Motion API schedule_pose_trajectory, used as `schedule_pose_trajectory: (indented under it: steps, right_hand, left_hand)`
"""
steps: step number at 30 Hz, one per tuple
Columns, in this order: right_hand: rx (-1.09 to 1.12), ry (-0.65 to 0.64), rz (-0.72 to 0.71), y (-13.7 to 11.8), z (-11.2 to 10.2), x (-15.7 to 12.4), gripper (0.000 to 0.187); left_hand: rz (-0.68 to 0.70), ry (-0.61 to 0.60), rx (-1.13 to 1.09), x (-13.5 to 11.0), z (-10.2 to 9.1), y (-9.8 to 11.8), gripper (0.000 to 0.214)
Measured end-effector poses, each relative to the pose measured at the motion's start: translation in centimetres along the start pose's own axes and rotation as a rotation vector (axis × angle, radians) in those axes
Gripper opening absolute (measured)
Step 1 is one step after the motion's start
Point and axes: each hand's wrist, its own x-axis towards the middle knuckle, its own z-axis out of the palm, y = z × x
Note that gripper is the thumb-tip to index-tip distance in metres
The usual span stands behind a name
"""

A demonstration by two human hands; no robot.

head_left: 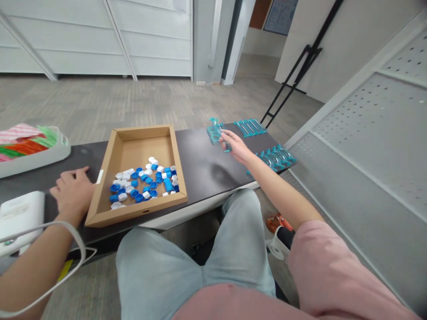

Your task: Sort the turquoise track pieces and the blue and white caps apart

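My right hand (234, 144) reaches over the far part of the dark table, its fingers closed on a clear plastic piece with teal ends (216, 132). What exactly that piece is, I cannot make out. To its right lie a row of straight clear tubes with teal ends (250, 127) and a group of curved clear pieces with teal ends (275, 156). My left hand (71, 191) rests on the table with its fingers apart, against the left side of a shallow cardboard box (180, 178). Inside the box are many blue and white plastic hexagonal pieces (147, 180).
A white bin (36, 159) of striped cloth and green and orange strips stands at the far left. Near my left forearm are a white device (22, 213) and a white cable (78, 240). A perforated metal panel (370, 133) borders the table's right end.
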Motion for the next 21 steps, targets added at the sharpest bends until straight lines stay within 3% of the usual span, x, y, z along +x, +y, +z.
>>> schedule_pose_trajectory:
  steps: [4, 7, 14, 18, 21]
  right_hand:
    - [0.089, 0.101, 0.056, -0.8, -3.7, 0.9, 0.046]
    - [0.04, 0.118, 0.015, -0.2, -6.1, 1.6, 0.04]
    - [-0.642, 0.2, -0.082, 2.5, -11.2, 5.0, 0.077]
    - [-0.852, 0.321, -0.02, 3.2, -12.3, 8.2, 0.073]
    - [-0.928, 0.321, 0.043, 3.4, -11.7, 10.5, 0.073]
  left_hand:
    - [-0.02, 0.022, 0.016, 0.7, 0.9, -0.8, 0.096]
    - [-0.04, 0.013, 0.017, 0.8, 0.9, -0.8, 0.099]
    - [-0.061, -0.025, 0.019, -0.2, -0.6, 0.6, 0.108]
    - [-0.07, -0.006, -0.028, -0.5, -0.9, 0.9, 0.1]
    - [-0.065, -0.014, -0.051, -0.4, -0.9, 0.7, 0.095]
